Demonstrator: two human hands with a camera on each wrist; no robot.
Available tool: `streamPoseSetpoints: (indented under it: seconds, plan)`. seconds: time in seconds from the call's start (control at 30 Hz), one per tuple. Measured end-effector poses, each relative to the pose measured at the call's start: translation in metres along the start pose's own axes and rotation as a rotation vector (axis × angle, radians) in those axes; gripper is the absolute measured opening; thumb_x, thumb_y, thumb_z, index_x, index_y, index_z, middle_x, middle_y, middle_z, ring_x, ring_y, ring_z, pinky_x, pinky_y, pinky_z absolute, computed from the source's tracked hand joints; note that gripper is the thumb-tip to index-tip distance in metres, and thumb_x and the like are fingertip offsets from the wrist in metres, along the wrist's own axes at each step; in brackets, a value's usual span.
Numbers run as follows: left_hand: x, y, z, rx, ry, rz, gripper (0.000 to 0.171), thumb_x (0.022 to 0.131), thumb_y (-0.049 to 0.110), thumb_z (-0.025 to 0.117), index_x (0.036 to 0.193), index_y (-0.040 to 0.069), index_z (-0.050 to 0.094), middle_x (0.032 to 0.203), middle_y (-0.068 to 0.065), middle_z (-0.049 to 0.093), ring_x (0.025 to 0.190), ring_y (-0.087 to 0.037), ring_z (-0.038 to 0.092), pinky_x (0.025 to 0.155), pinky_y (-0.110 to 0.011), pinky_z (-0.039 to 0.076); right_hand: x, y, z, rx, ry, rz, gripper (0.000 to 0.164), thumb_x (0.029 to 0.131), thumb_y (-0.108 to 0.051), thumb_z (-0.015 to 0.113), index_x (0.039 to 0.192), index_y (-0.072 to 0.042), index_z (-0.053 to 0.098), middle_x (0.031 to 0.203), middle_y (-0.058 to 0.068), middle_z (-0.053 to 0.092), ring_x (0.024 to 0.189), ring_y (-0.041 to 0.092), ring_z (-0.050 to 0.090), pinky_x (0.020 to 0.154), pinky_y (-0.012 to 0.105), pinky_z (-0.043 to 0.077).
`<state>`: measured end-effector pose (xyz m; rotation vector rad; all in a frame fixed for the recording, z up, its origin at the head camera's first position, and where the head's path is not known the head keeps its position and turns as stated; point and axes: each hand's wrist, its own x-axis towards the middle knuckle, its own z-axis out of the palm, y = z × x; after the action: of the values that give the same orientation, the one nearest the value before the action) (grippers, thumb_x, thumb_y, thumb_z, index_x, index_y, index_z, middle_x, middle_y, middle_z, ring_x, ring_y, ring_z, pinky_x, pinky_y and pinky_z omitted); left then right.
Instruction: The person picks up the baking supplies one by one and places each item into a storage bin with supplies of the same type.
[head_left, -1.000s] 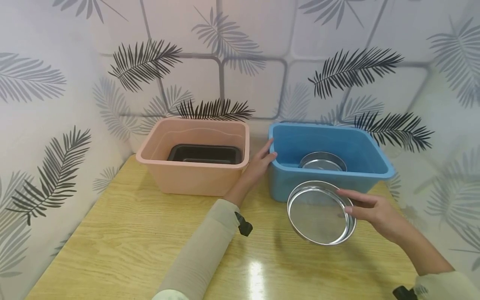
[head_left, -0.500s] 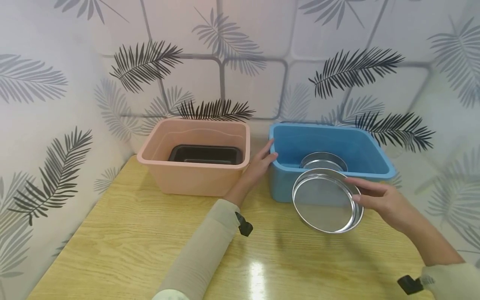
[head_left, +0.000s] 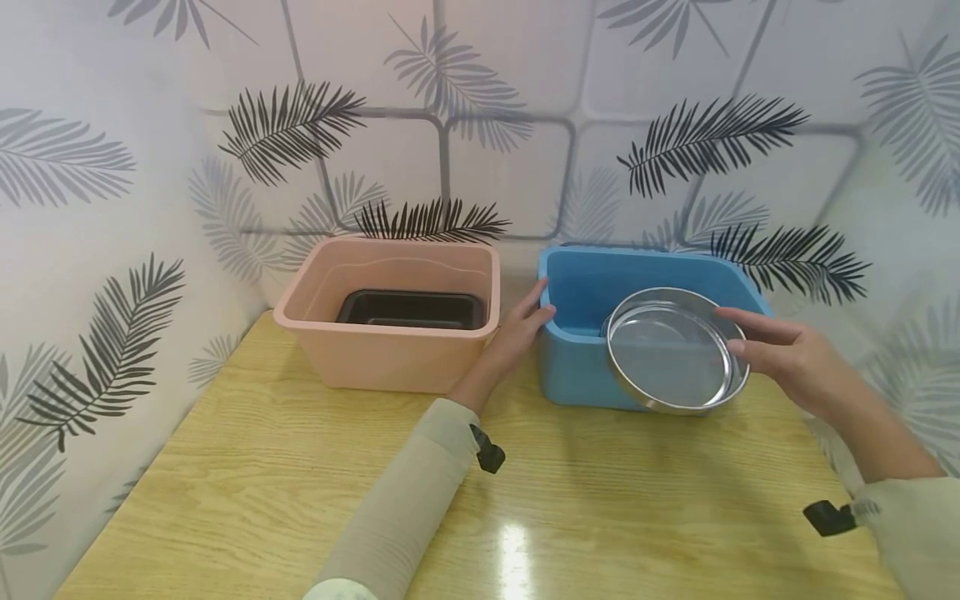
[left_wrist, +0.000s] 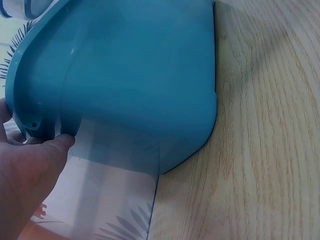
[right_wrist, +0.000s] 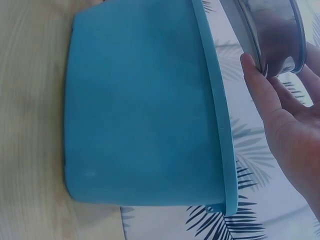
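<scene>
A round metal sieve (head_left: 666, 358) with fine mesh is tilted over the front rim of the blue bin (head_left: 579, 367). My right hand (head_left: 810, 362) pinches the sieve's right edge between thumb and fingers. In the right wrist view, the sieve's shiny wall (right_wrist: 277, 32) is above the bin's rim (right_wrist: 220, 100). At the bin's left end, my left hand (head_left: 513, 333) holds the rim, and the left wrist view has its thumb (left_wrist: 62, 142) against the bin's outside. A second metal sieve inside the bin is almost wholly hidden behind the held one.
Left of the blue bin stands a pink bin (head_left: 390, 358) with a black rectangular tray (head_left: 420, 308) inside. Both bins stand on a wooden table (head_left: 300, 467) in front of a leaf-patterned wall (head_left: 510, 175). A narrow gap separates the bins.
My right hand has raised the sieve and moved it right and away from me, from before the blue bin to over its front rim. My left hand has stayed in place.
</scene>
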<state>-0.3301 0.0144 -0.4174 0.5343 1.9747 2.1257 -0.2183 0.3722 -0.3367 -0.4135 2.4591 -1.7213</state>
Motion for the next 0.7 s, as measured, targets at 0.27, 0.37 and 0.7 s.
streamPoseSetpoints:
  seconds: [0.27,0.37,0.7]
  plan:
    - [0.0,0.001,0.0,-0.009,0.009,0.004,0.06,0.107,0.025,0.049,0.162,0.021,0.024,0.17,0.0,0.016,0.156,-0.019,0.016,0.124,-0.041,0.025,0.025,-0.008,-0.02,0.1,0.061,0.034,0.05,0.101,-0.004,0.057,0.149,-0.016,0.052,0.142,-0.012,0.052,0.112,-0.001,0.062,0.086,0.016,0.055]
    - [0.0,0.001,0.001,-0.012,0.008,0.0,0.06,0.107,0.025,0.05,0.162,0.022,0.025,0.17,0.0,0.016,0.156,-0.019,0.016,0.125,-0.04,0.024,0.035,-0.009,-0.024,0.221,0.07,0.014,0.047,0.1,0.001,0.056,0.144,-0.015,0.057,0.14,-0.01,0.055,0.11,0.004,0.066,0.086,0.019,0.056]
    - [-0.001,0.003,0.0,-0.004,0.019,-0.007,0.058,0.107,0.025,0.05,0.161,0.026,0.028,0.169,0.001,0.017,0.156,-0.017,0.017,0.125,-0.037,0.024,0.065,-0.003,-0.039,0.312,0.09,0.021,0.046,0.098,0.003,0.059,0.14,-0.016,0.062,0.131,-0.012,0.062,0.109,0.004,0.068,0.085,0.019,0.057]
